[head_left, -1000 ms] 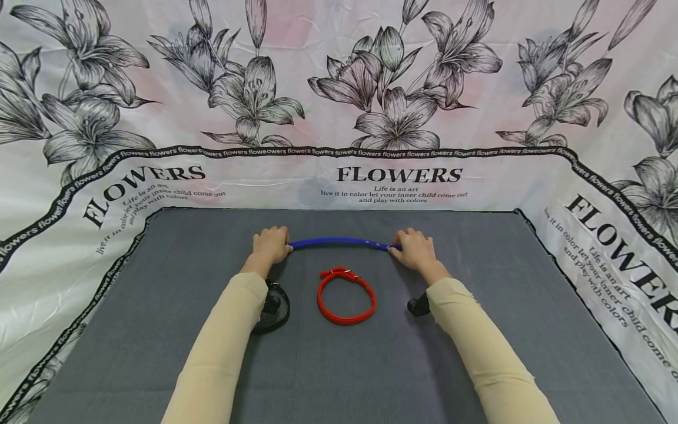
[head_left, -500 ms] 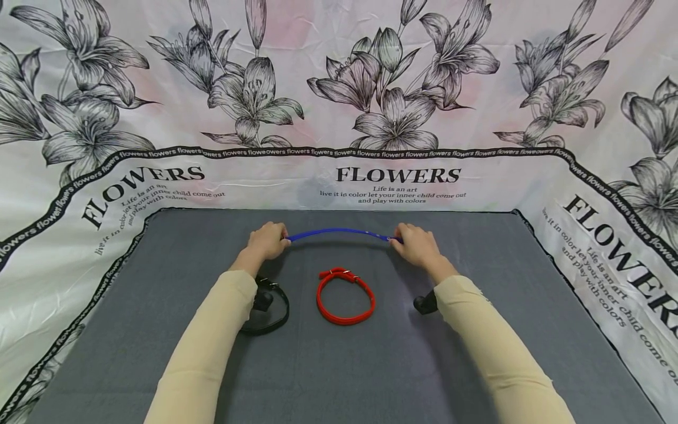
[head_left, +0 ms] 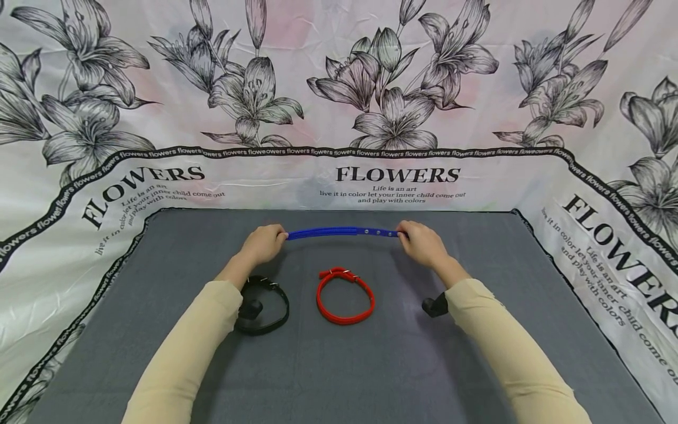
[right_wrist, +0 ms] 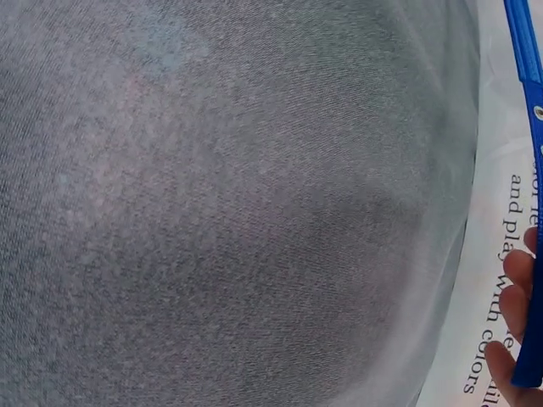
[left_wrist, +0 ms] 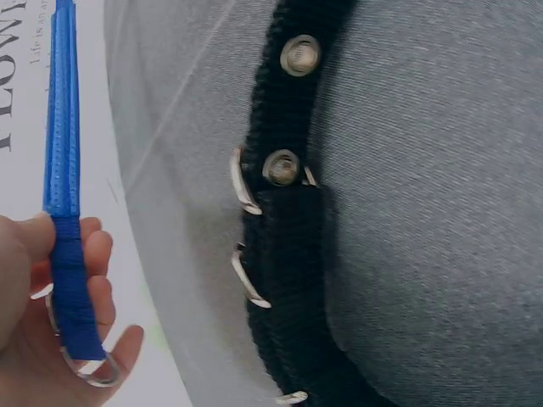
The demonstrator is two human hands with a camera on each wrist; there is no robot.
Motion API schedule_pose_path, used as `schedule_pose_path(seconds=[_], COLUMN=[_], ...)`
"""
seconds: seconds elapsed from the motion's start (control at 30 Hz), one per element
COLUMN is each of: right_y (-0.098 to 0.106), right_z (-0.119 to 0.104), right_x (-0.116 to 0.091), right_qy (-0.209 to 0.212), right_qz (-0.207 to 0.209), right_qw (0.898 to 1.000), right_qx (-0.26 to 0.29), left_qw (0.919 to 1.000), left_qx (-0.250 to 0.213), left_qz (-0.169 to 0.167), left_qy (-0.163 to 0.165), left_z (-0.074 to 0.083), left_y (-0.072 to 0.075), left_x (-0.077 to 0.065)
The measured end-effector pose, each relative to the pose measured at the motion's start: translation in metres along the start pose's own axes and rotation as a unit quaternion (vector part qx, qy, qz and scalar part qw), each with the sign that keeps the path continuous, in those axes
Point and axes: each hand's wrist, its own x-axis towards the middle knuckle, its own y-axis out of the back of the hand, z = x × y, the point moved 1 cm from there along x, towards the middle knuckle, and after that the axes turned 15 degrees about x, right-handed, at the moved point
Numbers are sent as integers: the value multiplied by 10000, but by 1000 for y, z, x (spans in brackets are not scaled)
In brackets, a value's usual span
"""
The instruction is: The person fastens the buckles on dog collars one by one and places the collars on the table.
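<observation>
- The left hand has its grip pinched on the left end of the blue strap: in the left wrist view the thumb presses one face while curled fingers show at the opposite edge. A metal ring at the strap's end lies down by the lower fingers.
- The left arm, in a cream sleeve, reaches forward and inward from the lower left, the back of the hand turned up toward the head camera.
- Just beside the left wrist, the black strap lies looped on the grey counter; metal loops and round studs show on it up close.
- The blue strap stretches between both hands, beyond the black and red straps, bowing slightly away from the person. Small metal studs dot its right part.
- Nearer the person than the blue strap, the red strap lies in a closed loop between the arms, touching neither.
- The right hand pinches the blue strap's right end; fingers show along its edge in the right wrist view, where the thumb cannot be made out.
- The right arm reaches forward and inward from the lower right, its sleeve ending short of the bare wrist.
</observation>
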Motion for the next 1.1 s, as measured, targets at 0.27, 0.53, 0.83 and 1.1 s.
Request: schedule_pose_path(seconds=[0.27, 0.53, 0.83, 1.1], right_y=[5, 6, 10, 14], right_z=[-1, -6, -13, -11], right_x=[-3, -5, -1, -2], right_qy=[-246, -451, -1037, -1363], right_qz=[-16, -275, -578, -681], right_qw=[9990, 9960, 9710, 9146], right_qx=[385, 728, 2074, 3747], left_qw=[9970, 9845, 9586, 9340], left_qx=[-627, -1615, -2797, -3491], left_qz=[399, 641, 481, 731], left_qy=[212, 250, 226, 203], left_z=[-5, -6, -9, -11], left_y=[-3, -1, 0, 1], left_x=[-5, -9, -12, -12])
